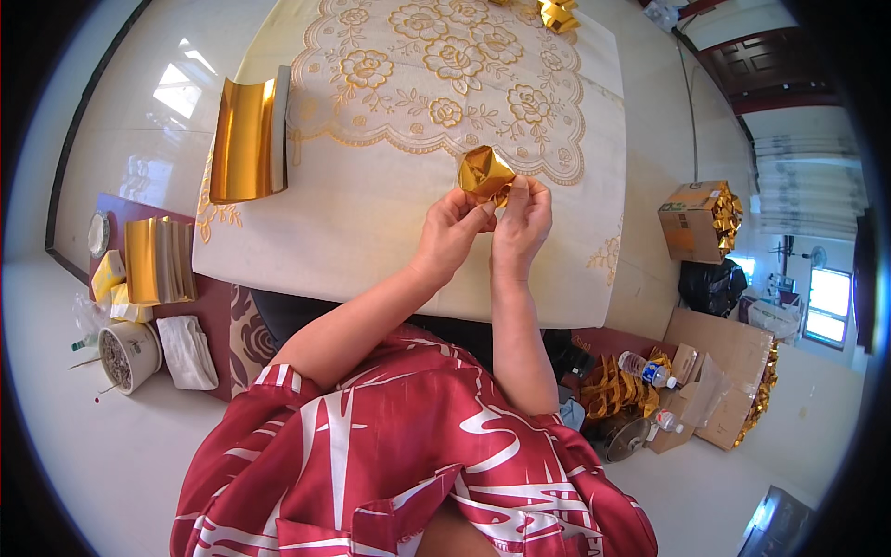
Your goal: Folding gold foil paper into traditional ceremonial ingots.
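Both hands meet over the near part of a table covered with a cream cloth point(348, 216). Between them is a folded piece of shiny gold foil paper point(485, 170), its upper part puffed into facets. My left hand point(452, 226) pinches its lower left edge between thumb and fingers. On the other side, my right hand point(522, 216) grips the lower right edge, thumb on top. The fold between the thumbs is partly hidden by the fingers. Toward the left of the table lies a thick, curved stack of gold foil sheets point(245, 139).
Finished-looking gold foil folds point(559, 14) lie at the table's far edge. Left, a red surface holds another foil stack point(159, 261), a white bucket point(129, 355) and a folded white cloth point(186, 351). Right stand a cardboard box point(696, 221) of gold pieces and plastic bottles point(647, 369).
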`<state>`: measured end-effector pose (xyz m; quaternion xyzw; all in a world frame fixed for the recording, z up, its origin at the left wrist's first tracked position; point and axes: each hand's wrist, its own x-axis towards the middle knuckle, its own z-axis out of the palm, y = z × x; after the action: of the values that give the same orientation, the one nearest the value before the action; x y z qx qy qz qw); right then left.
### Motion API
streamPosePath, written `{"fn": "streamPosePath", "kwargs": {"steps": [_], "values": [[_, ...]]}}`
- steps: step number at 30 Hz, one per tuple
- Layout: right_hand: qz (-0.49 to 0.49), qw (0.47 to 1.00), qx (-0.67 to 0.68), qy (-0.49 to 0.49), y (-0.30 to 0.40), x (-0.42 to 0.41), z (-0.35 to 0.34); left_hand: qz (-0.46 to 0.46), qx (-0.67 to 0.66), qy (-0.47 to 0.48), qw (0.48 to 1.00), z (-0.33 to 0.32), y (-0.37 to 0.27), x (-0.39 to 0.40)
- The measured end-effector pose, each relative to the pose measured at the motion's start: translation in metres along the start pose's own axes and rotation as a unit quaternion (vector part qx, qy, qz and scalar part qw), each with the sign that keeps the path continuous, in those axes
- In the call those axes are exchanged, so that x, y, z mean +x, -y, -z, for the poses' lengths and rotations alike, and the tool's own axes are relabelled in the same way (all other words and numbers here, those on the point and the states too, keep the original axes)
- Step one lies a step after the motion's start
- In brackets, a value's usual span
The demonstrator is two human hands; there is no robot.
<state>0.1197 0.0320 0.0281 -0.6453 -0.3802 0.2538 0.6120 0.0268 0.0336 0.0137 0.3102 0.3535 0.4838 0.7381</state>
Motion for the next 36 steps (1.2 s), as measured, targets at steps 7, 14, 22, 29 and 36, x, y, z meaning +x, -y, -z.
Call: {"fn": "streamPosePath", "kwargs": {"steps": [7,14,22,29,36], "values": [[-0.02,0.996,0.088,0.004,0.009,-0.003,-0.008,0.042,-0.055,-0.034,0.997,0.004,0.009,-0.003],[-0.066,0.994,0.062,0.063,0.001,-0.021,-0.006,0.032,-0.066,-0.031,0.997,0.003,0.005,0.0],[0.046,0.997,-0.044,0.037,-0.004,-0.006,-0.001,-0.119,0.048,-0.064,0.99,0.006,-0.001,0.001],[-0.007,0.993,-0.092,0.078,0.006,-0.006,0.002,-0.158,0.081,0.003,0.984,0.017,-0.016,0.01],[0.048,0.994,-0.076,0.062,0.003,-0.007,0.001,-0.162,0.096,0.049,0.981,0.023,-0.002,0.008]]}}
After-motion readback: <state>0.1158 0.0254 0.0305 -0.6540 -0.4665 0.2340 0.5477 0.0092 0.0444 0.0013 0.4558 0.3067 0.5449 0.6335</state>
